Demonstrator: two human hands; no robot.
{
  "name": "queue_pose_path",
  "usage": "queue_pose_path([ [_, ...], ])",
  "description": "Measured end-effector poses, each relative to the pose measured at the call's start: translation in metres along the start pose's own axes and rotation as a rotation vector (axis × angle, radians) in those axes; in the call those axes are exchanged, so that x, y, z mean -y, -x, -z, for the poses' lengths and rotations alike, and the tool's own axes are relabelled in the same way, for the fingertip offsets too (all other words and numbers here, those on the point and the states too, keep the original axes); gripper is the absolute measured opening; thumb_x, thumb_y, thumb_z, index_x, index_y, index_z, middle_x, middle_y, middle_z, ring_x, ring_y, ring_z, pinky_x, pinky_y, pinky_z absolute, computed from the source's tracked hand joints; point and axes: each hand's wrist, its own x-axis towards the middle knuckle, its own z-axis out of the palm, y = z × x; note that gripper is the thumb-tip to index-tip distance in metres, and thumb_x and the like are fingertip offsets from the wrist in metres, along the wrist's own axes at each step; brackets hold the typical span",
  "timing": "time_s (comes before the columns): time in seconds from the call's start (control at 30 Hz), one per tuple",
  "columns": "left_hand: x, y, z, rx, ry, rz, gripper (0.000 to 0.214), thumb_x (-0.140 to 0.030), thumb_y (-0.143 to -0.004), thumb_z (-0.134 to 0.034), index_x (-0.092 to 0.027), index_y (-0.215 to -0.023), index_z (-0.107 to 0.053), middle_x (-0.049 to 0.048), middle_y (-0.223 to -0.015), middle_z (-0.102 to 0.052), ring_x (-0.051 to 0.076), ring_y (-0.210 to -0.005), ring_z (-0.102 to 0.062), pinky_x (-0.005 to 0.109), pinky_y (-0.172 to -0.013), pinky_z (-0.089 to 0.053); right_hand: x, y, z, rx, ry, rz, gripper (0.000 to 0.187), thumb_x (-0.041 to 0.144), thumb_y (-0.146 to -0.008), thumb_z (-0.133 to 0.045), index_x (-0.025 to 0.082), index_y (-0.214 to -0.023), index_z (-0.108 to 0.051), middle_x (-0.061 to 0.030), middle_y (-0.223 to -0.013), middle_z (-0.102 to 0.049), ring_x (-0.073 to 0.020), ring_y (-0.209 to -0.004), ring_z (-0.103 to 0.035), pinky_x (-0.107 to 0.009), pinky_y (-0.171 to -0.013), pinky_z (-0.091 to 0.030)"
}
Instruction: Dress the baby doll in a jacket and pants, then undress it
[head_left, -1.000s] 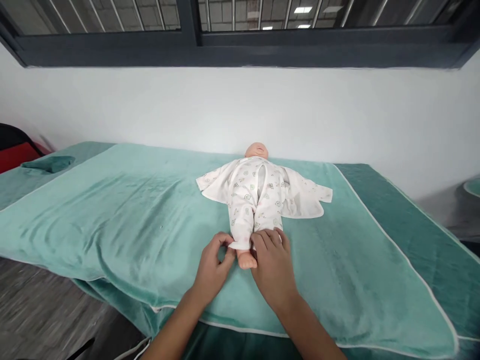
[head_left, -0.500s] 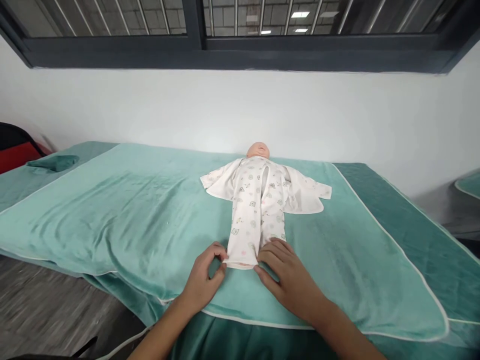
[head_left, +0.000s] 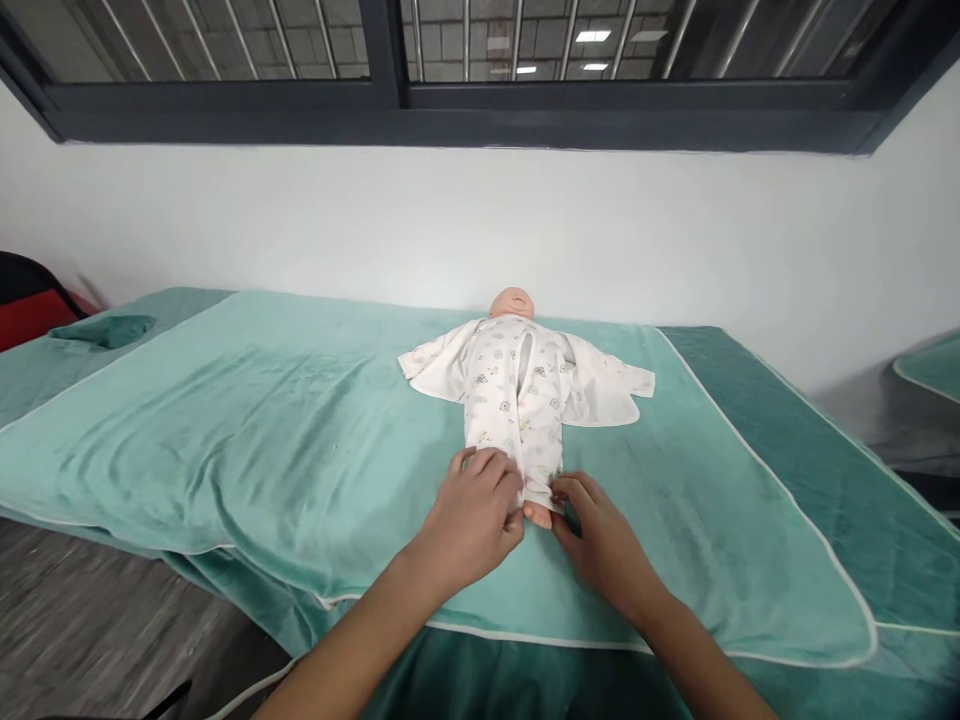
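A baby doll lies on its back, head toward the wall, in a white printed top with the sleeves spread out. Matching white trousers cover its legs. At the cuff of the trouser leg on the right, my right hand pinches the outer edge between thumb and fingers. My left hand is curled at the inner edge of the same cuff and hides the other leg's end. Between the hands a bare doll foot sticks out below the cuff.
Under the doll a light green blanket with white piping covers a darker green bed. The bed stands against a white wall below a dark window frame. A red and black object is at the far left.
Both hands have moved right, from the left trouser leg's cuff to the other leg's cuff. The doll's foot now shows there. The view has shifted slightly.
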Motion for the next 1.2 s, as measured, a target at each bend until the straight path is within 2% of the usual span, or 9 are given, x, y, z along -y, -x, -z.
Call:
queue_pose_path([
  [0.27, -0.008, 0.001, -0.005, -0.005, -0.049, 0.013, 0.01, -0.019, -0.093, -0.049, -0.021, -0.096, -0.058, 0.0035, -0.105, -0.064, 0.024, -0.108, -0.056, 0.054, -0.109, -0.035, 0.03, 0.0, 0.016, 0.003, -0.377, -0.065, 0.021, 0.038, -0.097, -0.055, 0.021, -0.084, -0.056, -0.0007, -0.083, -0.058, -0.0159, -0.078, -0.055, -0.029, -0.073, -0.044],
  [0.43, -0.008, 0.0, -0.012, -0.128, 0.072, 0.017, 0.008, -0.016, -0.09, -0.052, -0.022, -0.09, -0.058, 0.0005, -0.097, -0.065, 0.021, -0.1, -0.058, 0.054, -0.112, -0.033, 0.027, 0.001, 0.018, -0.002, -0.414, -0.057, 0.02, 0.035, -0.1, -0.052, 0.021, -0.088, -0.059, -0.0012, -0.086, -0.06, -0.0153, -0.08, -0.057, -0.028, -0.075, -0.044],
  [0.53, -0.013, 0.007, -0.01, -0.233, 0.22, 0.029, 0.011, -0.01, -0.085, -0.055, -0.021, -0.085, -0.055, 0.0006, -0.094, -0.064, 0.019, -0.094, -0.058, 0.047, -0.104, -0.041, 0.022, 0.005, 0.024, -0.012, -0.385, -0.006, 0.014, 0.031, -0.1, -0.051, 0.022, -0.092, -0.059, -0.0015, -0.087, -0.06, -0.015, -0.082, -0.057, -0.028, -0.075, -0.044],
  [0.63, -0.014, 0.015, -0.003, -0.233, 0.319, -0.025, 0.013, -0.008, -0.084, -0.055, -0.021, -0.087, -0.055, 0.0028, -0.096, -0.064, 0.02, -0.1, -0.058, 0.042, -0.1, -0.044, 0.018, 0.011, 0.038, 0.137, -0.358, 0.067, 0.011, 0.027, -0.099, -0.053, 0.022, -0.091, -0.059, -0.0024, -0.091, -0.061, -0.0154, -0.084, -0.058, -0.028, -0.077, -0.045],
  [0.73, 0.006, 0.016, -0.001, -0.215, 0.38, -0.053, 0.01, -0.013, -0.092, -0.051, -0.022, -0.092, -0.056, 0.0052, -0.109, -0.066, 0.021, -0.115, -0.057, 0.041, -0.104, -0.044, 0.006, 0.007, 0.05, 0.318, -0.352, 0.059, 0.016, 0.029, -0.1, -0.052, 0.022, -0.089, -0.062, -0.0029, -0.093, -0.063, -0.0164, -0.087, -0.061, -0.029, -0.079, -0.048],
  [0.8, 0.033, 0.009, -0.005, -0.293, 0.406, 0.028, 0.012, -0.018, -0.097, -0.046, -0.022, -0.096, -0.057, 0.0063, -0.116, -0.065, 0.02, -0.116, -0.057, 0.039, -0.102, -0.046, -0.011, -0.005, 0.051, 0.23, -0.275, -0.004, 0.019, 0.031, -0.101, -0.048, 0.023, -0.092, -0.063, -0.0036, -0.096, -0.064, -0.0177, -0.088, -0.061, -0.032, -0.082, -0.049],
  [0.87, 0.063, -0.004, -0.013, -0.358, 0.33, 0.149, 0.015, -0.021, -0.098, -0.044, -0.022, -0.101, -0.059, 0.007, -0.118, -0.065, 0.02, -0.116, -0.057, 0.04, -0.103, -0.047, -0.032, -0.025, 0.045, 0.036, -0.105, -0.053, 0.017, 0.028, -0.099, -0.048, 0.023, -0.102, -0.063, -0.0061, -0.106, -0.065, -0.0208, -0.096, -0.061, -0.036, -0.087, -0.05],
  [1.0, 0.112, -0.034, -0.031, -0.306, 0.207, 0.284, 0.014, -0.021, -0.094, -0.047, -0.02, -0.103, -0.058, 0.0102, -0.124, -0.063, 0.024, -0.121, -0.056, 0.044, -0.102, -0.049, -0.059, -0.07, 0.023, -0.1, 0.304, -0.02, 0.033, 0.017, -0.09, -0.051, 0.018, -0.121, -0.063, -0.0128, -0.127, -0.063, -0.0304, -0.122, -0.051, -0.048, -0.102, -0.043],
  [1.2, 0.134, -0.065, -0.038, -0.143, -0.077, 0.112, 0.024, -0.022, -0.092, -0.053, -0.017, -0.112, -0.064, 0.0139, -0.125, -0.063, 0.03, -0.138, -0.044, 0.055, -0.122, -0.027, -0.051, -0.094, 0.009, -0.122, 0.631, 0.045, 0.027, 0.015, -0.093, -0.051, 0.02, -0.113, -0.07, -0.0143, -0.122, -0.067, -0.0337, -0.117, -0.052, -0.054, -0.103, -0.032],
])
